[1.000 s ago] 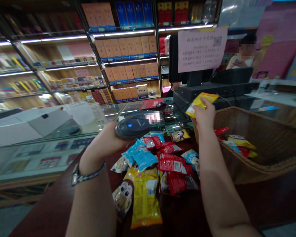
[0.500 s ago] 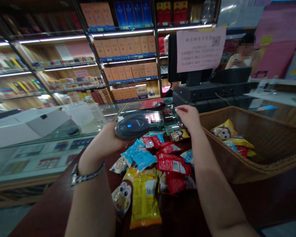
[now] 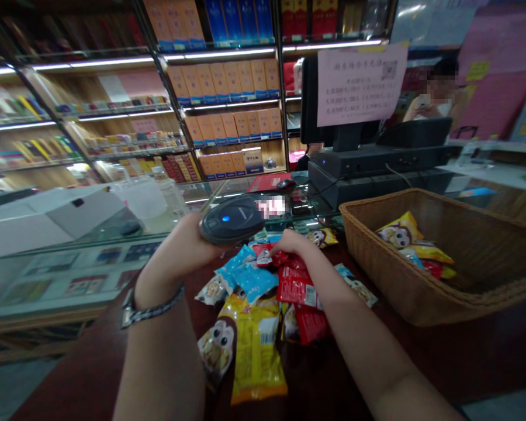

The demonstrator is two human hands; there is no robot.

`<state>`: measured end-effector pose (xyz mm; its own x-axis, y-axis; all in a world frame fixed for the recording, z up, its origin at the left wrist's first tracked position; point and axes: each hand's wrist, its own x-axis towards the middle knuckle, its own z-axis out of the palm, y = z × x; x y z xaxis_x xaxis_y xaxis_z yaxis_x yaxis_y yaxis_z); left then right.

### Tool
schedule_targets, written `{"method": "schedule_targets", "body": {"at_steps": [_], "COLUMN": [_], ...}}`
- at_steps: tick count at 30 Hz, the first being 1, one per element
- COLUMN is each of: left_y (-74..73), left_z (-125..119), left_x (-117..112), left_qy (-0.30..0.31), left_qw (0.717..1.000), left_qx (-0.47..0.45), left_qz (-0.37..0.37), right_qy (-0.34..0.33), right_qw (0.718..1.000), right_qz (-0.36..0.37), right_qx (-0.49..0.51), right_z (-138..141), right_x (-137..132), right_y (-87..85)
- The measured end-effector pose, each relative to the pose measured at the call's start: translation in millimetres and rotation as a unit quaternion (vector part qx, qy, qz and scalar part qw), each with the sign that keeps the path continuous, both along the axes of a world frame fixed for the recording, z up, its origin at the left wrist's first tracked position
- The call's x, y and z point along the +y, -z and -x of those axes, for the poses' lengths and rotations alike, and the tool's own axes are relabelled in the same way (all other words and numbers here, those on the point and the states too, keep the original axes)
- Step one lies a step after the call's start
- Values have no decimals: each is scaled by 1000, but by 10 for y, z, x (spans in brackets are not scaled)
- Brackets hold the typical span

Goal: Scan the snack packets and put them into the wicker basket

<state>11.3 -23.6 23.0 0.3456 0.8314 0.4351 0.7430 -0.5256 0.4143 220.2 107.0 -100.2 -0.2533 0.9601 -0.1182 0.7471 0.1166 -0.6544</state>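
Our left hand is clamped around a handheld barcode scanner, its dark casing showing a lit blue light, and holds it up over the far end of the counter. A metal-clasped wristwatch sits on that wrist. Our right hand has come down on a red snack packet at the back of the heap. Its fingers touch the foil, but whether they pinch it or only rest there, we cannot tell.

Around that hand lies a loose pile of snack packets: blue ones, more red ones, and a long yellow packet with a cartoon monkey nearest us, all on a dark wooden counter. To the right stands a wicker basket, with a few yellow and red packets inside it.

Beyond are a glass display counter, a checkout monitor with a pink paper notice taped on, and lit shelves of boxed goods — a person stands at the far right.
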Motion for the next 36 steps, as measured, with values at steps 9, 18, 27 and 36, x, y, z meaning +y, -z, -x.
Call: {"method": "schedule_targets", "body": {"at_steps": [9, 18, 27, 36], "left_y": [26, -15, -9, -3], "left_z": [14, -31, -23, -17], "left_x": [32, 10, 7, 24], "left_qy": [4, 10, 12, -2], "left_qw": [1000, 1000, 1000, 999], "left_qx": [6, 15, 7, 6], "left_qz": [16, 14, 21, 43], "right_qy": [20, -100, -142, -137], "right_qw": [996, 994, 963, 888], "right_qz": [34, 19, 31, -127], "right_qx": [78, 44, 228, 421], "right_z": [-13, -19, -54, -540], "right_x": [-56, -66, -69, -219], "right_y": [-43, -40, -55, -489]}}
